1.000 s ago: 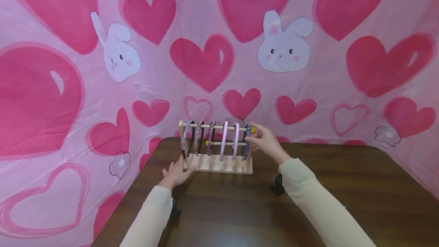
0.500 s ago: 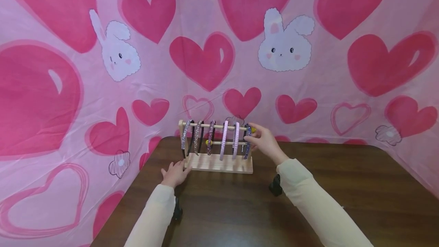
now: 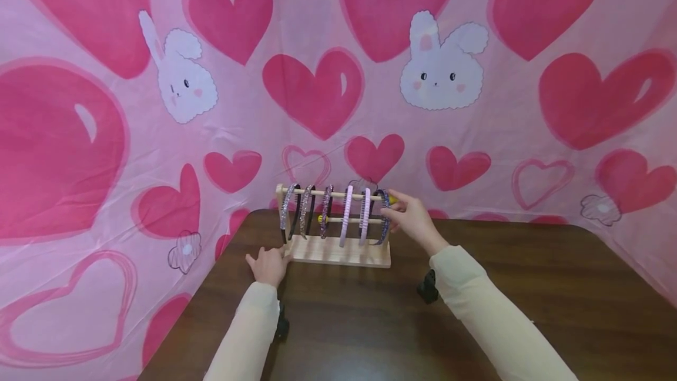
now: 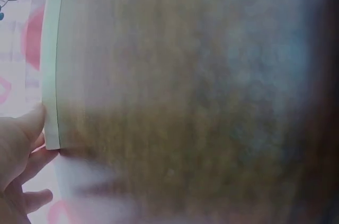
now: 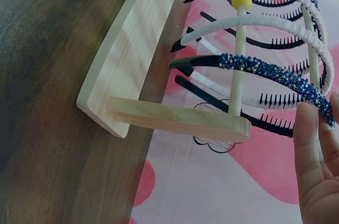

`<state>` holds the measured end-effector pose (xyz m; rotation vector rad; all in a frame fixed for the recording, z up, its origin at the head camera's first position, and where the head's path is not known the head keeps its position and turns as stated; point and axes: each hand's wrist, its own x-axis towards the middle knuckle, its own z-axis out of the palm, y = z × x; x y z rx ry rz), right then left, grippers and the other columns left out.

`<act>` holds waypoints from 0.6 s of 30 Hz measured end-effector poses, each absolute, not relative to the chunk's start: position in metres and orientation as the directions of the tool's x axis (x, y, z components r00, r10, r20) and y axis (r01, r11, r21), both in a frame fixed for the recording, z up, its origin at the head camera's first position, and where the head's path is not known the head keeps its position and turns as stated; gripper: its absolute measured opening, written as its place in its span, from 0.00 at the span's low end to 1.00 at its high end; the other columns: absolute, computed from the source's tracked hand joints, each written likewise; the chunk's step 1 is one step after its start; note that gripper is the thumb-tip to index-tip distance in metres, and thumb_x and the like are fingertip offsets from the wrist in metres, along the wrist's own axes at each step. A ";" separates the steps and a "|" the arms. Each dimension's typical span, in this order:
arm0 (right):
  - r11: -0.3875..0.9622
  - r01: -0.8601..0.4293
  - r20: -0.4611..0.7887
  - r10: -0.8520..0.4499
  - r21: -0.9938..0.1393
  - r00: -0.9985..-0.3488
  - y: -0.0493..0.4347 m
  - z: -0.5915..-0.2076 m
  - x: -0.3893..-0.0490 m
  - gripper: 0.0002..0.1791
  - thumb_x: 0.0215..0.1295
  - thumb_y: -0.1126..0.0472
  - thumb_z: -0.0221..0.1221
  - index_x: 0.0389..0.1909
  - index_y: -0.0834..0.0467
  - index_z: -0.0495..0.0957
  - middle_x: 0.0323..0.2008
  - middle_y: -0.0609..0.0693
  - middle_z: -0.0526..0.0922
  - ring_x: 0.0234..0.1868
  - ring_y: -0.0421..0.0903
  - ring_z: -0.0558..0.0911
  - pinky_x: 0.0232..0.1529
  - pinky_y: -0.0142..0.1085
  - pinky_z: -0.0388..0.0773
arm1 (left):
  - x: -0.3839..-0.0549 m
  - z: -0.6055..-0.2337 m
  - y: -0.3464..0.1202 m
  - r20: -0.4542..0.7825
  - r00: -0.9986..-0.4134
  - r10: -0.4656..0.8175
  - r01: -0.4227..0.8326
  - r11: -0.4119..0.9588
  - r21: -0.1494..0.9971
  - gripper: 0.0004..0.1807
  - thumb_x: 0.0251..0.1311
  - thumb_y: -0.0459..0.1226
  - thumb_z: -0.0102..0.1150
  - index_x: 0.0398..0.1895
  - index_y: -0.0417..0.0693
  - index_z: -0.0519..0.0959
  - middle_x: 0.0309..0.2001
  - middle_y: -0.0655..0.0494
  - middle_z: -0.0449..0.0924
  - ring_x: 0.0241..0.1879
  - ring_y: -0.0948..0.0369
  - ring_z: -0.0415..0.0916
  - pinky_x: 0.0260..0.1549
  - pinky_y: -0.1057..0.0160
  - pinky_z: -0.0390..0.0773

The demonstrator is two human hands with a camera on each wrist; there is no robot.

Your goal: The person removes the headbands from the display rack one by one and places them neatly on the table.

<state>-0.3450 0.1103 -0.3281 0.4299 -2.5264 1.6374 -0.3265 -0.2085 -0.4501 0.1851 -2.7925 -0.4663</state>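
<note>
A wooden headband stand [image 3: 338,254] stands near the far side of the table with several headbands hanging from its upper bar. My right hand [image 3: 415,222] pinches a dark blue glitter headband [image 5: 275,78] at the stand's right end, between thumb and fingers. Beside it hang two pale pink wrapped headbands [image 3: 345,216]. Farther left are glittery ones, among them a purple headband [image 3: 326,213] and a silvery headband [image 3: 287,207]. With thumb and fingers, my left hand [image 3: 268,266] holds the left corner of the base [image 4: 51,75].
The lower rod ends in a yellow ball [image 5: 242,0] at its left tip. Dark wood table [image 3: 476,298] surrounds the stand. Close behind hangs a pink cloth [image 3: 370,110] printed with hearts and rabbits.
My left hand has drawn back slightly, its thumb now at the base's corner. The blue headband's lower end has swung a little, with my right hand still on its top.
</note>
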 end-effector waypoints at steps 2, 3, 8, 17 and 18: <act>0.381 -0.289 0.239 -0.173 -0.878 -0.955 0.111 -0.327 -0.346 0.35 0.58 0.62 0.63 0.66 0.61 0.62 0.35 0.62 0.81 0.23 0.53 0.80 0.26 0.41 0.79 | -0.327 -0.449 -0.208 0.261 -0.949 -0.178 -0.083 0.939 0.335 0.19 0.57 0.44 0.60 0.48 0.44 0.81 0.45 0.42 0.80 0.53 0.40 0.66 0.53 0.32 0.43; 0.381 -0.294 0.245 -0.172 -0.877 -0.954 0.112 -0.326 -0.346 0.35 0.58 0.62 0.63 0.66 0.62 0.62 0.34 0.61 0.81 0.22 0.52 0.80 0.27 0.42 0.79 | -0.326 -0.448 -0.208 0.257 -0.950 -0.178 -0.086 0.939 0.332 0.19 0.57 0.44 0.60 0.48 0.44 0.81 0.45 0.42 0.80 0.53 0.40 0.66 0.53 0.32 0.43; 0.363 -0.331 0.284 -0.177 -0.871 -0.942 0.117 -0.319 -0.347 0.33 0.59 0.65 0.61 0.65 0.65 0.62 0.32 0.60 0.82 0.19 0.46 0.79 0.26 0.43 0.79 | -0.326 -0.440 -0.206 0.217 -0.960 -0.177 -0.101 0.942 0.319 0.19 0.57 0.44 0.60 0.49 0.43 0.80 0.46 0.41 0.79 0.55 0.39 0.64 0.53 0.32 0.43; 0.354 -0.353 0.309 -0.176 -0.866 -0.934 0.132 -0.308 -0.349 0.32 0.60 0.64 0.60 0.65 0.66 0.61 0.35 0.63 0.81 0.21 0.52 0.80 0.27 0.44 0.79 | -0.329 -0.436 -0.207 0.109 -0.976 -0.188 -0.149 0.943 0.297 0.22 0.59 0.46 0.58 0.54 0.44 0.77 0.50 0.38 0.76 0.58 0.36 0.59 0.53 0.31 0.41; 0.355 -0.353 0.307 -0.179 -0.866 -0.935 0.134 -0.307 -0.349 0.32 0.60 0.64 0.60 0.65 0.66 0.61 0.35 0.63 0.81 0.21 0.52 0.80 0.28 0.45 0.79 | -0.330 -0.436 -0.208 0.101 -0.976 -0.192 -0.154 0.941 0.301 0.23 0.59 0.45 0.57 0.55 0.45 0.76 0.51 0.38 0.75 0.58 0.36 0.59 0.53 0.31 0.40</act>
